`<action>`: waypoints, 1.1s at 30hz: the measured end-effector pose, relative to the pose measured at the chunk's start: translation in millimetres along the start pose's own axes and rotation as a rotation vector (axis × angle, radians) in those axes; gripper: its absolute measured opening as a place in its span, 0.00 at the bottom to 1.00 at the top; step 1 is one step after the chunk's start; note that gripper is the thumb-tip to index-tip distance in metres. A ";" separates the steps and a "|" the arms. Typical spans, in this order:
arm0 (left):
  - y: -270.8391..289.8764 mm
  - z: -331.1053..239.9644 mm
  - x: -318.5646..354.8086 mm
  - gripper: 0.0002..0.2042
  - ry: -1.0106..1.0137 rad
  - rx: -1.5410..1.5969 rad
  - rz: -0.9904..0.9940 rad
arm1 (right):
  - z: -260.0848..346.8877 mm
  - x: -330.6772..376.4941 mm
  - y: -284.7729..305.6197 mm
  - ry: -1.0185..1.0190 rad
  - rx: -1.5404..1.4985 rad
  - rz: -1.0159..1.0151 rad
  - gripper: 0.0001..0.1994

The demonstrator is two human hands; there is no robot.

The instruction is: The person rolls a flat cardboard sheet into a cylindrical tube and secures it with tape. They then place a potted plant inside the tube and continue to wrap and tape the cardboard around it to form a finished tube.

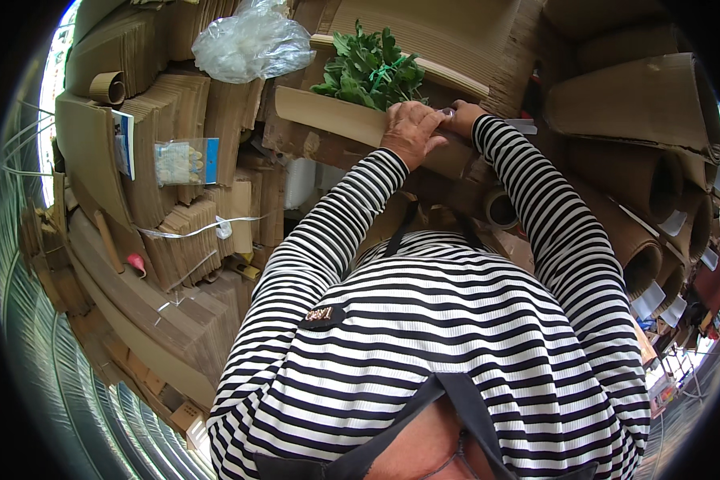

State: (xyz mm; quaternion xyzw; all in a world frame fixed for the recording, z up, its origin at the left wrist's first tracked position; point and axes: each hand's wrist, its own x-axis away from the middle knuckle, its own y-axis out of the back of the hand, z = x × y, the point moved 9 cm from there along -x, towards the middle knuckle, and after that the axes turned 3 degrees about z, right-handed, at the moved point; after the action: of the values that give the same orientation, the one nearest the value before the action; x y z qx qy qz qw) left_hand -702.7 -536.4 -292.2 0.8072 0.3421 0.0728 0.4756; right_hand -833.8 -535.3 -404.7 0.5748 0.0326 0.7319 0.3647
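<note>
A bunch of leafy greens (368, 68) tied with a green band lies at the far middle. In front of it runs a pale cardboard sheet (328, 114) with a curved edge. My left hand (413, 132) lies on the right end of this sheet, its thumb apart and its fingers stretched towards the right hand. Close beside it, my right hand (462, 120) has bent, closed fingers. A small shiny spot shows between the two hands, too small to name. Whatever the right fingers hold is hidden.
Stacks of flat cardboard (164, 120) fill the left side, with a clear plastic bag (252, 44) above them and a packet with a blue edge (186, 162) against them. Large cardboard rolls (628, 108) are piled on the right. A cardboard tube (502, 206) opens below my right forearm.
</note>
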 end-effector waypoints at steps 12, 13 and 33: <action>-29.0 23.8 -6.7 0.19 0.037 0.034 0.235 | -24.8 73.5 -10.4 0.516 -0.083 -0.365 0.60; -29.9 25.8 -5.0 0.19 0.036 0.032 0.239 | -15.2 81.2 -11.8 0.452 -0.087 -0.364 0.61; 17.4 -26.3 4.3 0.08 -0.222 -0.051 0.247 | -6.3 100.3 -4.5 0.364 -0.090 -0.347 0.64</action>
State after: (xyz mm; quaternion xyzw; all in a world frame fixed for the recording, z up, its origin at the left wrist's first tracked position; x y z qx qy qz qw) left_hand -702.6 -520.3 -264.8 0.8339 0.1837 0.0495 0.5180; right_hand -844.4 -472.4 -326.9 0.4024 0.1635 0.7504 0.4982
